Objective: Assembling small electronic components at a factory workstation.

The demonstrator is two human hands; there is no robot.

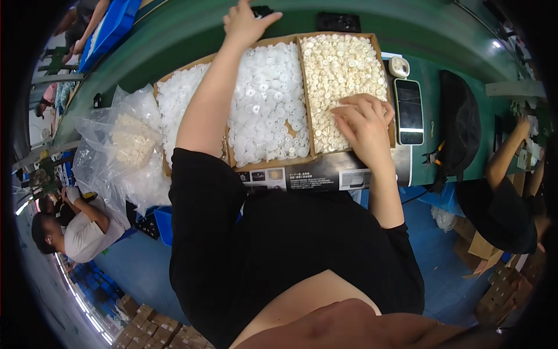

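My left hand point(243, 26) reaches to the far side of the bench, thumb stretched away from the fingers, beside a small black part point(263, 11). Whether it touches that part, I cannot tell. Below that arm lie white plastic gear-like discs point(267, 99) in a cardboard tray point(309, 110). My right hand point(367, 125) rests over the small cream discs point(343, 64) in the tray's right section. Its fingers are bent and apart, tips close to the discs, and nothing shows in them.
Left of the tray lies a clear plastic bag point(133, 139) with cream pieces. A black rectangular part point(339, 22) sits beyond it. To the right are a phone point(409, 110), a small white case point(399, 67) and a black bag point(459, 122). Other people work at both sides.
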